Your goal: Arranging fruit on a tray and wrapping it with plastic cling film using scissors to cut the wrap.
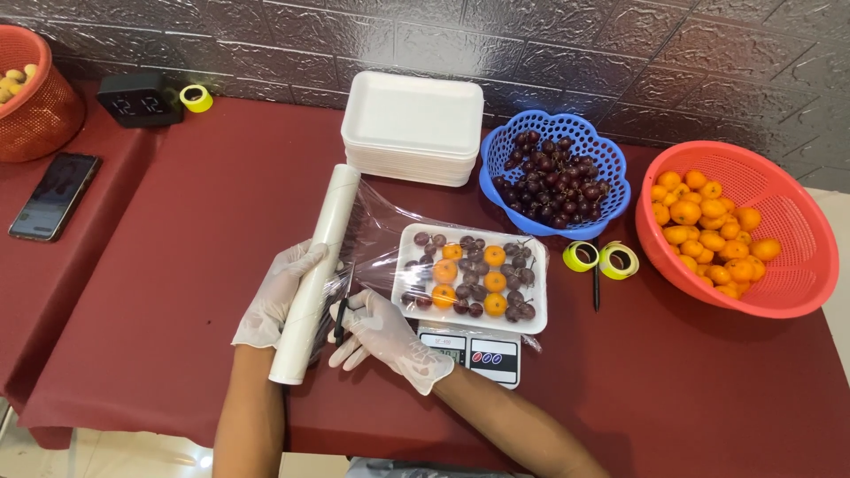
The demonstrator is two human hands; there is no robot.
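Note:
My left hand [279,296], in a thin clear glove, grips a white roll of cling film [317,265] lying on the dark red table. A sheet of film [376,226] stretches from the roll over a white foam tray [534,305] filled with dark grapes and small oranges. The tray rests on a small digital scale [482,352]. My gloved right hand [381,332] holds a thin black tool [340,317] against the film just beside the roll.
A stack of white foam trays [413,124] sits behind. A blue basket of dark grapes [556,173] and a red basket of small oranges [739,226] stand right. Two yellow tape rolls [600,258], a phone [53,195], a black clock [140,97] and an orange basket [34,93] are also there.

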